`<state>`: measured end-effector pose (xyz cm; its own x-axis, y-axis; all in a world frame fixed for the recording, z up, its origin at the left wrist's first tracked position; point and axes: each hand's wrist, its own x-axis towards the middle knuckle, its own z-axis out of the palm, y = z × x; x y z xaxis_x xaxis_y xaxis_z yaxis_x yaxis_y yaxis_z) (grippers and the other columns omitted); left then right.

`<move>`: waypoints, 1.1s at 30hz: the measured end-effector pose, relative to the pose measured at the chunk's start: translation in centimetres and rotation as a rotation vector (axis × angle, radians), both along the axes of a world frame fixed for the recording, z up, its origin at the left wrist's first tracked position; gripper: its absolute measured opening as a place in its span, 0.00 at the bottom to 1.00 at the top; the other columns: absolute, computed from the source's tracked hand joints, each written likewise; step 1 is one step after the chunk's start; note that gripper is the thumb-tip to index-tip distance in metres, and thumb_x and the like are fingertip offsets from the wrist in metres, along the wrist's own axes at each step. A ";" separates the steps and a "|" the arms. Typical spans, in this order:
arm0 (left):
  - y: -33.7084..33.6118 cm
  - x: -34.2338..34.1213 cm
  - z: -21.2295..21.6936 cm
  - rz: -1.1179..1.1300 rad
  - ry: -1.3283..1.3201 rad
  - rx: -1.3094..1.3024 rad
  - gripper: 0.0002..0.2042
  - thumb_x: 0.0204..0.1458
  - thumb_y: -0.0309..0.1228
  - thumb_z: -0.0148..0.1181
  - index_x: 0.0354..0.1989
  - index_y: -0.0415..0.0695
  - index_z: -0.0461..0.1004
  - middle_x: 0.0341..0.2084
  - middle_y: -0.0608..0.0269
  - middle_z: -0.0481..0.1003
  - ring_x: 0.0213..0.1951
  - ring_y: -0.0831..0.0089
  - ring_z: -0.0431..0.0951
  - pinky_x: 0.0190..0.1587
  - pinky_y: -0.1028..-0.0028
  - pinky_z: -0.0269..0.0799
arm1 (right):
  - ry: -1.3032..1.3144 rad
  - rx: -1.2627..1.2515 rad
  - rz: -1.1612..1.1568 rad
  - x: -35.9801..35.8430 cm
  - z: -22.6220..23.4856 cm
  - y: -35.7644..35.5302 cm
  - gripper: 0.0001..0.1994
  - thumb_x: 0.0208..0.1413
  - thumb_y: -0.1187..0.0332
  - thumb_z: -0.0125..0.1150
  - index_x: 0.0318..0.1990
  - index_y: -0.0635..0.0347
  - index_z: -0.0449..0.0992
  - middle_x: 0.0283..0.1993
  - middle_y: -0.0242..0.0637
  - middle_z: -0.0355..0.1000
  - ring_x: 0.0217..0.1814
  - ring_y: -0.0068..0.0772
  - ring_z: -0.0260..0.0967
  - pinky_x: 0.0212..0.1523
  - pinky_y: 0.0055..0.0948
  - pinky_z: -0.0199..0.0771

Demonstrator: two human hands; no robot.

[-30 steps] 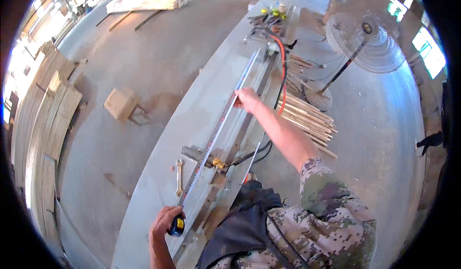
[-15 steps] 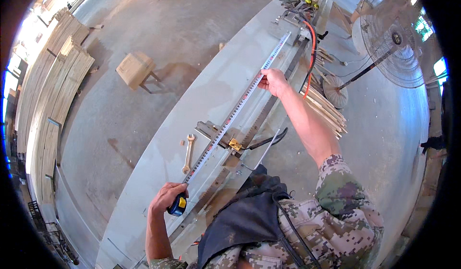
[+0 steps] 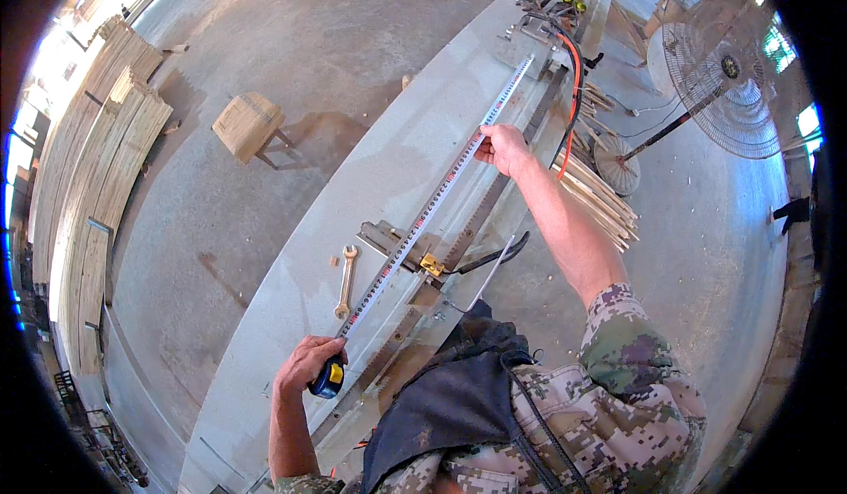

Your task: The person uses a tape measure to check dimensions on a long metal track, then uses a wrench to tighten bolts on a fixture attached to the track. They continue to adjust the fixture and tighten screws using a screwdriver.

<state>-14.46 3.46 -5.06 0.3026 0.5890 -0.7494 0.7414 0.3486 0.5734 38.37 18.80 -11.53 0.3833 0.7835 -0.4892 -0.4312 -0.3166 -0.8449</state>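
Observation:
A tape measure (image 3: 326, 378) with a dark blue and yellow case is in my left hand (image 3: 305, 361), its fingers closed around the case. The white blade (image 3: 423, 211) runs out from it, up and to the right along the long grey table, to a metal fixture (image 3: 531, 46) at the far end. Partway along, my right hand (image 3: 501, 148) pinches the blade between thumb and fingers. A metal clamp block (image 3: 386, 237) with a yellow piece (image 3: 431, 265) lies under the blade's middle. Left of the blade rests a wrench (image 3: 347, 282).
A toothed rail (image 3: 459, 249) runs along the table's (image 3: 265, 318) right side. Orange and black cables (image 3: 578, 79) hang at the far end, near tools. Right stand a fan (image 3: 725, 75) and thin wood strips (image 3: 598, 196). Left are a wooden stool (image 3: 248, 125) and stacked boards (image 3: 97, 203).
Almost nothing differs. Both hands keep their hold on the tape measure and its blade, and the view has shifted very slightly.

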 end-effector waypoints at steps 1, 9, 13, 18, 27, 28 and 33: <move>0.1 0.1 0.1 -0.007 -0.005 -0.001 0.21 0.62 0.45 0.53 0.29 0.40 0.81 0.23 0.61 0.75 0.29 0.72 0.73 0.37 0.70 0.71 | 0.001 0.000 0.000 0.0 0.0 0.0 0.10 0.64 0.68 0.51 0.42 0.66 0.74 0.38 0.43 0.76 0.38 0.38 0.76 0.39 0.40 0.82; 0.2 1.3 1.8 0.001 -0.026 -0.036 0.21 0.62 0.44 0.53 0.27 0.39 0.80 0.22 0.62 0.75 0.28 0.73 0.73 0.36 0.70 0.71 | 0.021 0.008 -0.007 -0.1 0.2 -0.1 0.09 0.64 0.68 0.51 0.42 0.66 0.73 0.39 0.43 0.76 0.38 0.38 0.75 0.39 0.41 0.82; -0.2 1.0 1.8 0.025 -0.034 -0.044 0.21 0.62 0.44 0.53 0.27 0.39 0.80 0.22 0.62 0.75 0.28 0.73 0.73 0.36 0.70 0.71 | 0.020 0.012 0.003 -0.6 0.1 0.0 0.10 0.65 0.67 0.51 0.42 0.65 0.73 0.39 0.43 0.76 0.38 0.38 0.75 0.39 0.41 0.82; 0.4 1.1 2.1 -0.030 -0.012 -0.008 0.21 0.61 0.44 0.53 0.26 0.38 0.80 0.21 0.62 0.75 0.28 0.73 0.73 0.36 0.69 0.71 | 0.022 0.007 -0.006 -0.5 -0.5 -0.2 0.10 0.63 0.67 0.52 0.39 0.65 0.75 0.38 0.43 0.76 0.37 0.38 0.76 0.39 0.40 0.82; -2.3 1.3 6.4 0.237 -0.193 -0.038 0.13 0.60 0.39 0.60 0.38 0.39 0.80 0.17 0.68 0.70 0.20 0.75 0.69 0.25 0.73 0.65 | -0.193 0.453 0.225 -14.9 7.1 -1.0 0.09 0.54 0.66 0.58 0.26 0.61 0.76 0.27 0.36 0.71 0.28 0.28 0.73 0.25 0.33 0.75; -2.1 1.8 6.8 0.179 -0.262 0.115 0.12 0.61 0.37 0.59 0.38 0.39 0.79 0.19 0.68 0.71 0.23 0.76 0.69 0.27 0.74 0.65 | -0.135 0.570 0.285 -17.4 9.1 -2.5 0.12 0.55 0.66 0.56 0.22 0.62 0.74 0.21 0.35 0.69 0.22 0.26 0.70 0.22 0.33 0.72; -0.7 2.3 6.0 0.340 -0.373 0.255 0.11 0.60 0.35 0.60 0.37 0.38 0.79 0.23 0.65 0.73 0.25 0.74 0.71 0.29 0.72 0.66 | -0.052 0.485 0.715 -26.2 11.9 -11.8 0.12 0.57 0.64 0.57 0.27 0.64 0.76 0.24 0.35 0.73 0.24 0.27 0.72 0.23 0.30 0.71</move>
<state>-12.11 2.71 0.98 0.2814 0.8482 -0.4488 0.3424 0.3482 0.8727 12.19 6.97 0.42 -0.2688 0.9626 -0.0343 -0.2230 -0.0969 -0.9700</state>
